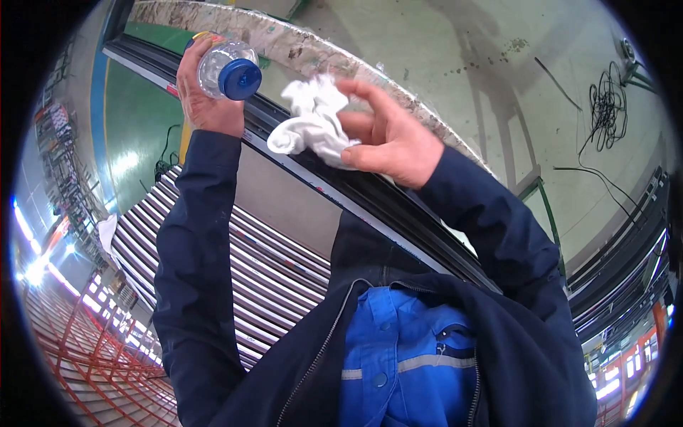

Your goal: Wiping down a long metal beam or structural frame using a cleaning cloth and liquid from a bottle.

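1. The left grip (193, 89) is closed around a clear bottle (215, 60), its palm and fingers along the bottle's left side.
2. The bottle is tilted, its blue cap (240, 80) facing the near right and standing clear of the fingers.
3. The right grip (398, 139) is curled, gripping a crumpled white cloth (313, 117) between thumb and fingers.
4. The cloth bunches out to the left of that grip, toward the bottle but apart from it.
5. Behind the cloth, a long black frame (384, 199) runs from far left to near right; whether they touch, I cannot tell.
6. Striped slats (277, 277) lie nearer, on the left; a coiled black cable (608, 114) lies on the floor (455, 43), far right.
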Tool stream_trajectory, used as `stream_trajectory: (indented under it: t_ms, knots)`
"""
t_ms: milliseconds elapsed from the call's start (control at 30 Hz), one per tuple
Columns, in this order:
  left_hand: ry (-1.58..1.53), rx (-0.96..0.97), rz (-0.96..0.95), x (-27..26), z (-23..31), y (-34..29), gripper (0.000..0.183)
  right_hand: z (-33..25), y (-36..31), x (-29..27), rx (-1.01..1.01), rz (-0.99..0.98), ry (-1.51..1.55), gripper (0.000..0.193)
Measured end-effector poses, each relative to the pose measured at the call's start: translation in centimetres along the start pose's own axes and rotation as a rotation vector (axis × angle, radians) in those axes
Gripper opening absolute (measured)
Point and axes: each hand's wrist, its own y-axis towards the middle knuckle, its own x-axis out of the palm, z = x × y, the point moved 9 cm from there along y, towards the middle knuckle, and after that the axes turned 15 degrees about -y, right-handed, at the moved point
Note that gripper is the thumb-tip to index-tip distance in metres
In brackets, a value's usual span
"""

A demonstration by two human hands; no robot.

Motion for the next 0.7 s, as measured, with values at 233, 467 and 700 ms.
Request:
stream_trajectory:
  t_ms: [233,467,700]
  knots:
    - [0.036,0.000,0.011,-0.3,-0.4,-0.1,0.070,6.2,-4.0,-1.5,0.542,-0.033,-0.432,0.032]
    - [0.036,0.021,-0.020,0.2,-0.2,0.3,0.070,3.2,-1.1,1.0,0.104,-0.167,-1.052,0.041]
    - [0.111,0.050,-0.032,0.2,0.4,0.1,0.070,2.8,-6.7,-1.9,0.127,-0.401,-1.284,0.025]
